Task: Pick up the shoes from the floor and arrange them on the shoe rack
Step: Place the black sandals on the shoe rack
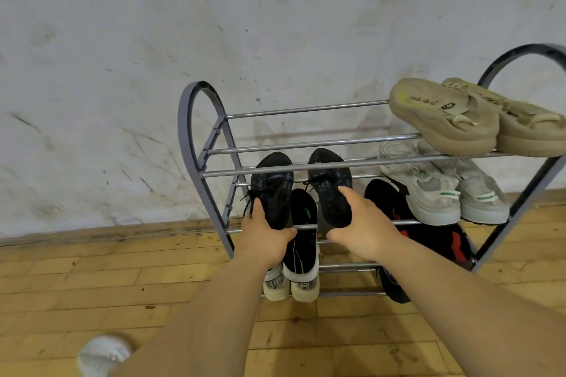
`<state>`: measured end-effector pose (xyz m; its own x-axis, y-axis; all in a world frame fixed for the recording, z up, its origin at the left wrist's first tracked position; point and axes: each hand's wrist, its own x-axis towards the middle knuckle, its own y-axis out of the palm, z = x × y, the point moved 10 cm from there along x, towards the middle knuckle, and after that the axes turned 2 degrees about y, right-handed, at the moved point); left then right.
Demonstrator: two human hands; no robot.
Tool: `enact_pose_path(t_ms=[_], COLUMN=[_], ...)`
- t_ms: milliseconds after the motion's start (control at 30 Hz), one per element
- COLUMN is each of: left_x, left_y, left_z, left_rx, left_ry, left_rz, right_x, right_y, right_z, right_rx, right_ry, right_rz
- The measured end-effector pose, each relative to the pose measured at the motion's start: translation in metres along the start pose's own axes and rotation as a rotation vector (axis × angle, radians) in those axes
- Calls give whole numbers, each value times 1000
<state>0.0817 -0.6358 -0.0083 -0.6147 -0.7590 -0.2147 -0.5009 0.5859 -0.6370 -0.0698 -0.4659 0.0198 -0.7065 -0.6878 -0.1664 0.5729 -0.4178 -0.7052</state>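
Hands (265, 237) around heels of black shoes (272, 193)

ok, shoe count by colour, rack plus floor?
Beige sandals: 2
White-grey sneakers: 2
Black sneakers, gripped by left hand and right hand: 2
Black white-soled sneakers: 2
Black-red shoes: 2
White shoe on floor: 1
Total: 11
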Motion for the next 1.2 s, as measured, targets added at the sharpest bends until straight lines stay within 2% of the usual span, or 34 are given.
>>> enact_pose_path(t_ms=[167,500,867,1033,1200], left_x=[1,6,5,1,1], left_y=[-21,-43,-49,-54,-53], left_z=[12,12,20,24,23], left_rx=[125,254,178,276,258], left_ry=[-48,53,135,181,174], left_rz=[-75,-167,-18,-28,-45], right_x=[-1,0,6,6,3], right_y=[8,23,57,59,62], right_z=[8,23,56,63,68], right_rx=[18,48,78,73,93], right_ry=[-13,-53,-119,-124,-137], right_rz=[-49,-88,-64,-112,-153])
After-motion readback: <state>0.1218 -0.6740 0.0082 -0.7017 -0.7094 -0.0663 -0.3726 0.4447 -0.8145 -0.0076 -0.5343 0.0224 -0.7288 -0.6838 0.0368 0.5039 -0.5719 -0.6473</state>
